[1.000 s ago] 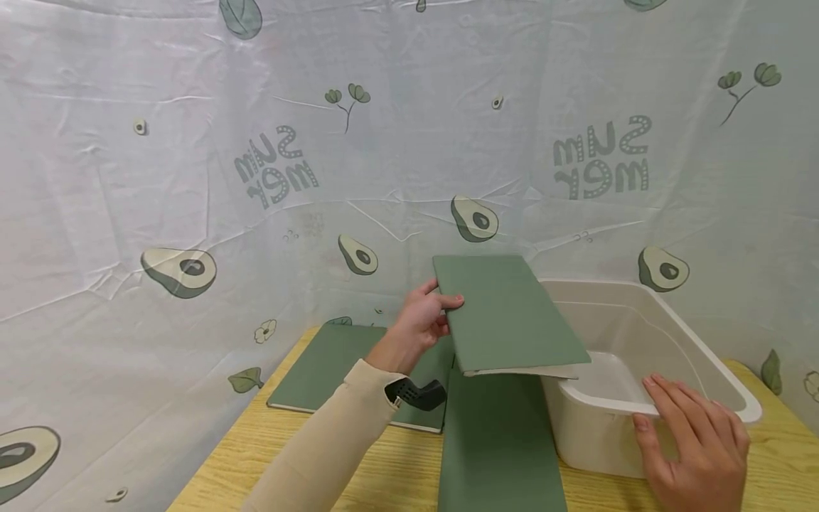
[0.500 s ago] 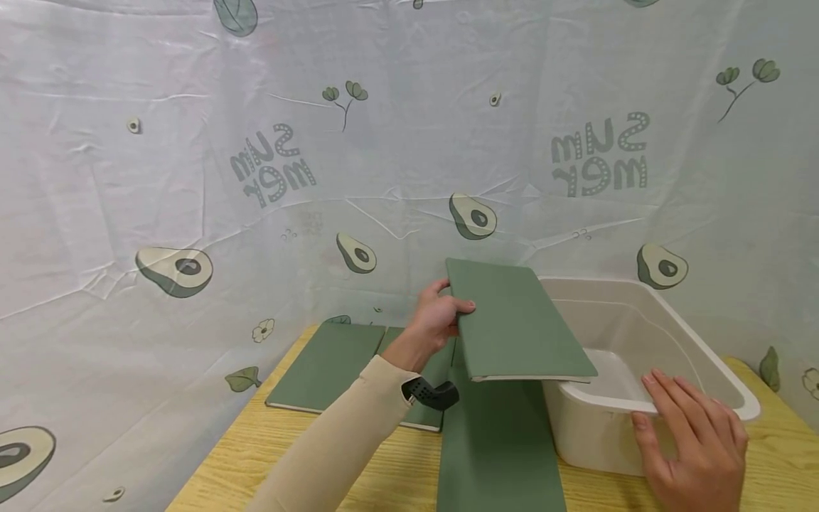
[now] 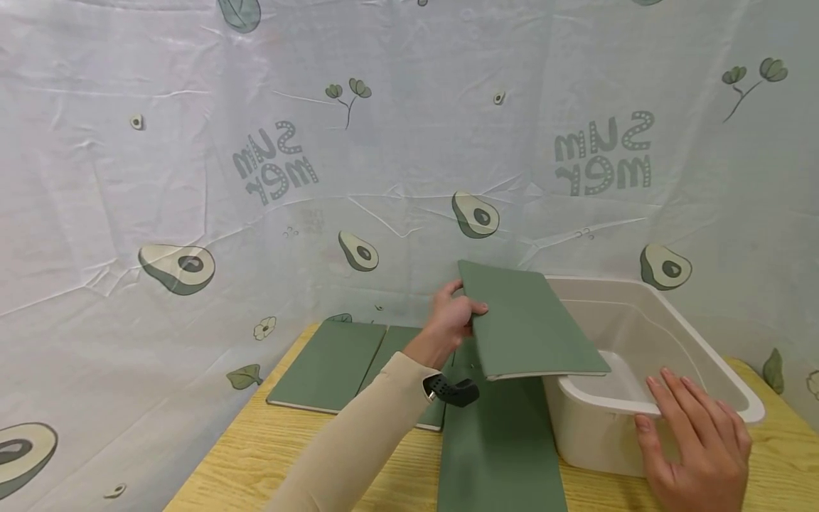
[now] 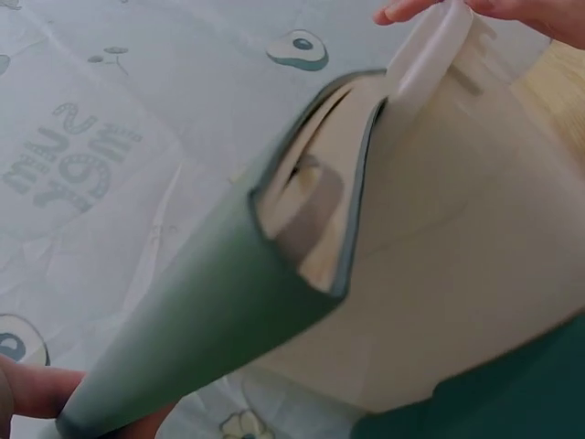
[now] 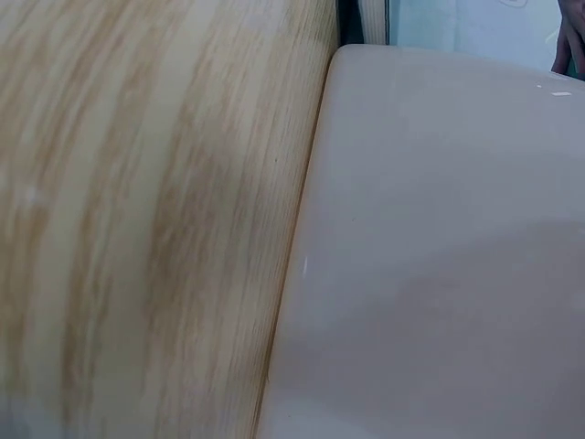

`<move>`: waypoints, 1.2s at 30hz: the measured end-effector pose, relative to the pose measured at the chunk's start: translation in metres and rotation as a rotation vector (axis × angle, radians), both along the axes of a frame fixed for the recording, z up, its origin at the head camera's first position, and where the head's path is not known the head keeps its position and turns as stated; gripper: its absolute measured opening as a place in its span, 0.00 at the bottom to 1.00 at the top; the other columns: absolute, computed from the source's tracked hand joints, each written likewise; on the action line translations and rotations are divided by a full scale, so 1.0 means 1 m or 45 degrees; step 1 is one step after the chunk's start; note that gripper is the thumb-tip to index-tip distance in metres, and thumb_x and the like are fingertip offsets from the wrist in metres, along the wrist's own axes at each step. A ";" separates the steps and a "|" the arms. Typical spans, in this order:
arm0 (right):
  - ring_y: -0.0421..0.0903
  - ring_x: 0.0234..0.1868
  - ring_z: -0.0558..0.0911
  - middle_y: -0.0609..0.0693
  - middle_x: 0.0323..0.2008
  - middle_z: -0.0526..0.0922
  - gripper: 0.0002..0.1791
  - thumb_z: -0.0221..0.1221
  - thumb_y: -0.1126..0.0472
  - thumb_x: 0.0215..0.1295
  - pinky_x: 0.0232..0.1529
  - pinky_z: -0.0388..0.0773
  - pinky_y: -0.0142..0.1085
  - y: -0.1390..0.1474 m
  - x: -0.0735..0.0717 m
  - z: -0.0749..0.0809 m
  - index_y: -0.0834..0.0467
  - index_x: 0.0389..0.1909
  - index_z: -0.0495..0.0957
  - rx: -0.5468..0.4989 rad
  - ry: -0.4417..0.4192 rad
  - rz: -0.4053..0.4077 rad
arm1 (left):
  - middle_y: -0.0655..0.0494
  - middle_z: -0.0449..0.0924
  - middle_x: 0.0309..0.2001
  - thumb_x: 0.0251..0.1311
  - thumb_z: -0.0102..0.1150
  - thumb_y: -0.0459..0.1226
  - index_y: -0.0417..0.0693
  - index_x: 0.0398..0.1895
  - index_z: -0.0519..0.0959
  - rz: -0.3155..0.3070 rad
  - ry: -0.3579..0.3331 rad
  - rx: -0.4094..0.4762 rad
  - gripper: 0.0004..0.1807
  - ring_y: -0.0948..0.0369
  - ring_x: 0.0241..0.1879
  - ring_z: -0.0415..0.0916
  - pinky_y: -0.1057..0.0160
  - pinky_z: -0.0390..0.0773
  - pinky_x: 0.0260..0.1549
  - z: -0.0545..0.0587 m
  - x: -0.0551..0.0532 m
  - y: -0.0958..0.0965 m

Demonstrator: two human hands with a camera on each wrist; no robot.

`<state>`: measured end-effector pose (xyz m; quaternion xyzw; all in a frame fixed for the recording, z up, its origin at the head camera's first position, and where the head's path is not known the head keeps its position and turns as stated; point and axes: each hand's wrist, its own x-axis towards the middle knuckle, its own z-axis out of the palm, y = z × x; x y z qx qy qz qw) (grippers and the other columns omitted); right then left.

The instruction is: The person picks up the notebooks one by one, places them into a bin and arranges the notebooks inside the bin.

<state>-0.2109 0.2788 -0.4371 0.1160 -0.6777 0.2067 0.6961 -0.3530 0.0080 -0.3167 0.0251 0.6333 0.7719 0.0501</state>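
Observation:
My left hand [image 3: 451, 313] grips a green hardcover notebook [image 3: 531, 320] by its left edge, thumb on the cover and fingers beneath. The notebook is held up, tilted, with its right end over the rim of a beige plastic bin [image 3: 604, 437]. In the left wrist view its pale pages [image 4: 315, 174] show, spread slightly apart between the covers. My right hand [image 3: 700, 441] rests on the bin's near rim, fingers fairly straight over the inside and thumb outside. The part of the bin's inside that shows holds nothing.
More green notebooks lie flat on the wooden table [image 3: 243, 455]: one at the left [image 3: 329, 366], another beside it partly behind my left arm, and green covers [image 3: 502, 441] in front against the bin. A printed curtain [image 3: 397, 142] hangs behind.
My left hand has moved a little to the right with the notebook, bringing it further over the bin's left side. The right hand has stayed on the rim.

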 end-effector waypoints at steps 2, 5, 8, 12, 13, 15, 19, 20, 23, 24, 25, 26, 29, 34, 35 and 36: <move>0.47 0.69 0.82 0.59 0.58 0.89 0.31 0.58 0.37 0.76 0.78 0.62 0.38 -0.003 0.003 0.003 0.61 0.54 0.89 -0.007 0.002 -0.001 | 0.35 0.78 0.64 0.66 0.61 0.21 0.53 0.81 0.66 0.010 -0.003 0.015 0.41 0.40 0.54 0.86 0.41 0.87 0.53 0.001 0.000 0.007; 0.47 0.70 0.82 0.60 0.57 0.89 0.31 0.58 0.38 0.76 0.78 0.62 0.38 -0.007 0.006 0.007 0.62 0.53 0.89 -0.018 0.009 0.002 | 0.36 0.79 0.61 0.65 0.61 0.21 0.54 0.79 0.68 0.028 -0.001 0.023 0.40 0.42 0.50 0.87 0.42 0.88 0.49 0.002 -0.001 0.018; 0.48 0.69 0.82 0.61 0.57 0.89 0.31 0.58 0.39 0.76 0.78 0.62 0.37 -0.010 0.008 0.011 0.63 0.52 0.89 -0.026 0.023 0.008 | 0.37 0.81 0.57 0.63 0.62 0.21 0.54 0.77 0.71 0.040 0.007 0.017 0.39 0.43 0.46 0.88 0.43 0.89 0.45 0.005 0.000 0.031; 0.48 0.70 0.82 0.62 0.57 0.88 0.30 0.58 0.39 0.76 0.78 0.61 0.38 -0.011 0.009 0.012 0.63 0.53 0.89 -0.029 0.021 0.012 | 0.38 0.82 0.54 0.61 0.62 0.19 0.53 0.76 0.73 0.063 0.009 0.025 0.39 0.41 0.46 0.88 0.40 0.89 0.45 0.010 0.003 0.049; 0.48 0.70 0.82 0.61 0.57 0.88 0.30 0.58 0.39 0.76 0.78 0.61 0.38 -0.010 0.009 0.012 0.63 0.53 0.89 -0.030 0.015 0.014 | 0.38 0.81 0.54 0.61 0.62 0.19 0.52 0.76 0.73 0.068 0.004 0.032 0.39 0.40 0.47 0.88 0.40 0.89 0.46 0.010 0.004 0.054; 0.47 0.71 0.81 0.61 0.58 0.88 0.31 0.58 0.39 0.77 0.78 0.61 0.38 -0.010 0.009 0.011 0.63 0.54 0.89 -0.030 0.002 0.015 | 0.38 0.82 0.53 0.60 0.62 0.18 0.52 0.75 0.74 0.077 0.004 0.040 0.39 0.39 0.47 0.88 0.40 0.89 0.45 0.011 0.005 0.064; 0.46 0.71 0.81 0.60 0.58 0.88 0.31 0.58 0.39 0.77 0.78 0.61 0.38 -0.009 0.009 0.011 0.63 0.54 0.89 -0.033 -0.012 0.015 | 0.39 0.82 0.52 0.60 0.62 0.18 0.53 0.75 0.74 0.082 -0.001 0.031 0.39 0.38 0.46 0.89 0.41 0.89 0.43 0.013 0.008 0.082; 0.46 0.71 0.81 0.60 0.58 0.88 0.31 0.58 0.39 0.77 0.78 0.61 0.38 -0.009 0.009 0.011 0.63 0.54 0.89 -0.033 -0.012 0.014 | 0.39 0.83 0.51 0.60 0.62 0.18 0.53 0.74 0.74 0.087 -0.001 0.032 0.39 0.38 0.45 0.89 0.40 0.89 0.43 0.014 0.009 0.087; 0.46 0.70 0.81 0.61 0.58 0.88 0.30 0.58 0.39 0.77 0.78 0.61 0.38 -0.010 0.008 0.011 0.63 0.54 0.89 -0.035 -0.003 0.013 | 0.37 0.82 0.53 0.60 0.62 0.17 0.53 0.74 0.75 0.099 -0.009 0.033 0.39 0.38 0.46 0.88 0.37 0.88 0.47 0.015 0.011 0.100; 0.46 0.70 0.81 0.61 0.57 0.88 0.30 0.58 0.39 0.76 0.78 0.61 0.38 -0.010 0.008 0.011 0.63 0.53 0.89 -0.034 0.001 0.012 | 0.37 0.82 0.54 0.59 0.62 0.17 0.54 0.74 0.75 0.101 -0.009 0.029 0.40 0.37 0.47 0.88 0.36 0.88 0.47 0.016 0.012 0.104; 0.46 0.70 0.81 0.61 0.57 0.88 0.30 0.58 0.39 0.76 0.78 0.61 0.38 -0.010 0.008 0.011 0.63 0.53 0.89 -0.033 0.002 0.011 | 0.36 0.82 0.55 0.58 0.62 0.16 0.53 0.74 0.76 0.105 -0.013 0.039 0.40 0.37 0.48 0.88 0.35 0.87 0.49 0.016 0.012 0.109; 0.47 0.70 0.82 0.61 0.57 0.88 0.30 0.58 0.39 0.76 0.78 0.61 0.38 -0.010 0.007 0.011 0.63 0.53 0.89 -0.033 0.006 0.010 | 0.36 0.82 0.56 0.58 0.62 0.16 0.53 0.73 0.76 0.111 -0.017 0.038 0.41 0.37 0.49 0.87 0.35 0.86 0.50 0.017 0.013 0.113; 0.47 0.70 0.82 0.62 0.57 0.89 0.30 0.58 0.39 0.76 0.78 0.62 0.37 -0.010 0.007 0.011 0.63 0.53 0.89 -0.032 0.012 0.008 | 0.37 0.81 0.60 0.54 0.61 0.14 0.51 0.73 0.77 0.131 -0.020 0.033 0.42 0.38 0.55 0.84 0.35 0.84 0.55 0.018 0.014 0.124; 0.49 0.68 0.83 0.62 0.56 0.89 0.30 0.59 0.40 0.76 0.77 0.62 0.37 -0.012 0.007 0.013 0.64 0.52 0.89 -0.029 0.032 0.009 | 0.40 0.80 0.61 0.51 0.62 0.13 0.47 0.69 0.80 0.141 -0.027 -0.029 0.40 0.41 0.59 0.81 0.35 0.82 0.59 0.017 0.015 0.137; 0.49 0.68 0.83 0.62 0.56 0.89 0.30 0.59 0.40 0.76 0.77 0.62 0.37 -0.012 0.007 0.014 0.64 0.51 0.89 -0.028 0.034 0.011 | 0.40 0.80 0.61 0.52 0.62 0.13 0.47 0.69 0.80 0.136 -0.033 -0.048 0.40 0.41 0.58 0.82 0.36 0.83 0.58 0.017 0.016 0.139; 0.49 0.68 0.83 0.62 0.56 0.89 0.30 0.59 0.40 0.76 0.77 0.62 0.37 -0.012 0.007 0.014 0.64 0.51 0.89 -0.028 0.037 0.013 | 0.41 0.80 0.60 0.52 0.63 0.13 0.46 0.69 0.80 0.126 -0.037 -0.067 0.39 0.42 0.58 0.82 0.36 0.83 0.58 0.016 0.016 0.141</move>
